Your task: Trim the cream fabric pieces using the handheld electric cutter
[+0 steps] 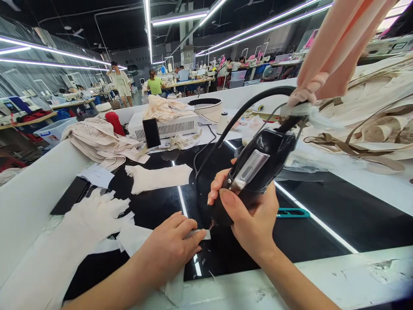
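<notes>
My right hand (254,219) is wrapped around a black corded handheld power tool (258,157) with a silver plate on its side. The tool tilts, its small tip pointing down at a pale fabric piece (203,234). My left hand (174,241) holds that piece down on the glossy black tabletop (325,202), fingers pressed together near the tip. Whether the tip touches the fabric I cannot tell. Part of the piece is hidden under my left hand. Another cut cream fabric piece (159,177) lies farther back. A knotted pink cloth (335,47) hangs above the tool's cable end.
Cream fabric (61,245) is heaped at the left. A teal cutter (293,212) lies right of my right hand. Behind are a phone (151,133), a white vented box (177,125) and a thread cone (223,123). Straps (364,150) pile at the right. People work farther off.
</notes>
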Motion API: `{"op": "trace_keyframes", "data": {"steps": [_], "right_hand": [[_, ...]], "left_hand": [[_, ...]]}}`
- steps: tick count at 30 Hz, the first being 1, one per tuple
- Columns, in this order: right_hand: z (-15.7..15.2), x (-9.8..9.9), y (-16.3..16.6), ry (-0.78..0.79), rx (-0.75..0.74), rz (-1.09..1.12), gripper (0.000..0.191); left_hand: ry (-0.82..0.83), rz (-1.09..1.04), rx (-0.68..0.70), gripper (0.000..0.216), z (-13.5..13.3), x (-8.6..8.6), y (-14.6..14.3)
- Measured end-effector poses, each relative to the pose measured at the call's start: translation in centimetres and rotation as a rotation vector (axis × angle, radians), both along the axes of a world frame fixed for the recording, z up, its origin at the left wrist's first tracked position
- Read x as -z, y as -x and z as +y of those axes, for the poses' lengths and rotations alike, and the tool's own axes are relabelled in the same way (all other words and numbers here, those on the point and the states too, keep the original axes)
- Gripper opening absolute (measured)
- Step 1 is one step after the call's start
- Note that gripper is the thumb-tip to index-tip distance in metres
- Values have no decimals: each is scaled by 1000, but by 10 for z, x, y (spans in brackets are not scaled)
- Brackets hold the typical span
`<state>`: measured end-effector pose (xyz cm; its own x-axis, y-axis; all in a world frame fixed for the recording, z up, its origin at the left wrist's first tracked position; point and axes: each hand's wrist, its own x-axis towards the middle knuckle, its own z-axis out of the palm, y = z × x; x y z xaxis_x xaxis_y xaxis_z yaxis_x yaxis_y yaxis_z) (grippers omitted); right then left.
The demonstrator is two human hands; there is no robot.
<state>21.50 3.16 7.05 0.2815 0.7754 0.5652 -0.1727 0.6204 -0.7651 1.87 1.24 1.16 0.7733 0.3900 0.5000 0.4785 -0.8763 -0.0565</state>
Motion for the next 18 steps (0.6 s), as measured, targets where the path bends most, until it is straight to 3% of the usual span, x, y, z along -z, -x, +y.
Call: {"op": "trace_keyframes", "data": {"steps": [18], "right_hand": [[0, -2, 3, -26, 54, 30, 46]], "left_hand": [[28, -7, 7, 21, 1, 4, 1]]}}
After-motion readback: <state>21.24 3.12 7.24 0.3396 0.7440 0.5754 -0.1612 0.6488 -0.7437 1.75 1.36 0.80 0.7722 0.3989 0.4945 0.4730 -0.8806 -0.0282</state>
